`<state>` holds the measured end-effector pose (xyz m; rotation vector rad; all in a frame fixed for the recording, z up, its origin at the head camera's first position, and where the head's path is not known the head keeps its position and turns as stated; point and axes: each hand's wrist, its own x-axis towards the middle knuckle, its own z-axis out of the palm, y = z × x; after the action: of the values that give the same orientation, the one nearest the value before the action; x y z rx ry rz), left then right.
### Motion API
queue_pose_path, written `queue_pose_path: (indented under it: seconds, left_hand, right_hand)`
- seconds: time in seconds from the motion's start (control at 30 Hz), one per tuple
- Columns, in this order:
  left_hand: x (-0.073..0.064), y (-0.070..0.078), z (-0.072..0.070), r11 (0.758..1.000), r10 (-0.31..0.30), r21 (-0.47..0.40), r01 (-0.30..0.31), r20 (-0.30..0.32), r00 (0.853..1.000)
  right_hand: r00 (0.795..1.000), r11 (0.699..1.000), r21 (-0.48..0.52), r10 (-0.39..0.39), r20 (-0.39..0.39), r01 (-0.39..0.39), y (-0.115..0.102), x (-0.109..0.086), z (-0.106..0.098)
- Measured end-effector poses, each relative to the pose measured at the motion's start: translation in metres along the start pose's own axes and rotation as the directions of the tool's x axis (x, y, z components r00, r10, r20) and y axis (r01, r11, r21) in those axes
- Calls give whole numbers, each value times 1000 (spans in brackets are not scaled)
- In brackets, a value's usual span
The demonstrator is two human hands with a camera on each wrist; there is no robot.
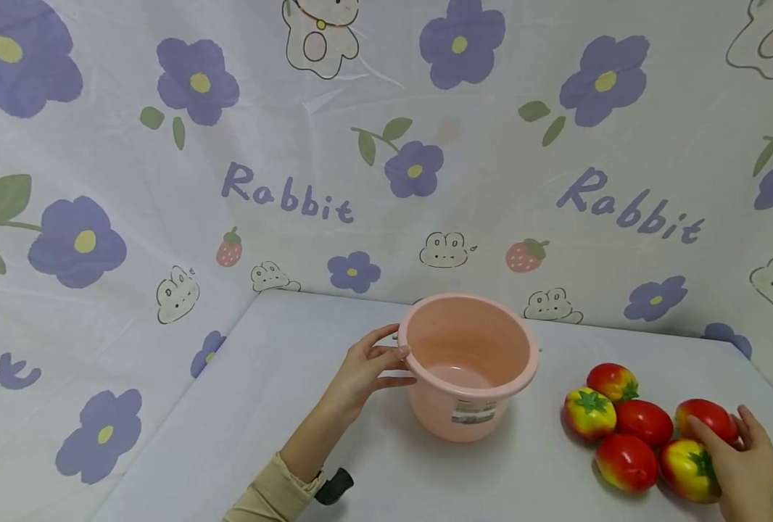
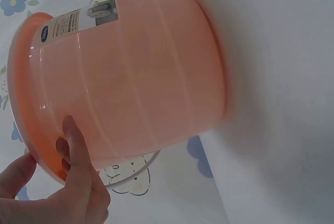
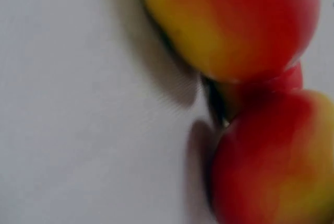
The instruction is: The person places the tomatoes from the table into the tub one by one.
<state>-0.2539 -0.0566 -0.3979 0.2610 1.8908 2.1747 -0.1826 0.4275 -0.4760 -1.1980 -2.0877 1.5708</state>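
A pink plastic bucket [image 1: 460,417] stands upright on the white table. My left hand [image 1: 363,370] pinches its rim on the left side, thumb at the lip and fingers underneath, as the left wrist view shows from close by. At the right, my right hand [image 1: 752,464] holds a glossy red tomato-like fruit [image 1: 706,419], thumb on the near side and fingers beyond it. Right beside that hand lies a yellow-and-red fruit [image 1: 687,470] with a green star-shaped calyx. In the right wrist view large blurred fruits [image 3: 271,156] appear, while the hand itself is out of sight.
Several more such fruits [image 1: 626,462] lie clustered between the bucket and my right hand. A thin white bucket handle [image 2: 136,176] hangs at the side. Behind the table [image 1: 282,348] hangs a white cloth [image 1: 386,239] printed with purple flowers and rabbits.
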Motion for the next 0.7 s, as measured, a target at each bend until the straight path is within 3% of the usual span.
queue_pose_path:
  seconds: [0.7]
  left_hand:
    - [2, -2, -1, 1000, 3, 21, -3, 6, 1000]
  right_hand:
    - [994, 985, 136, -109, -6, 109, -63, -29, 1]
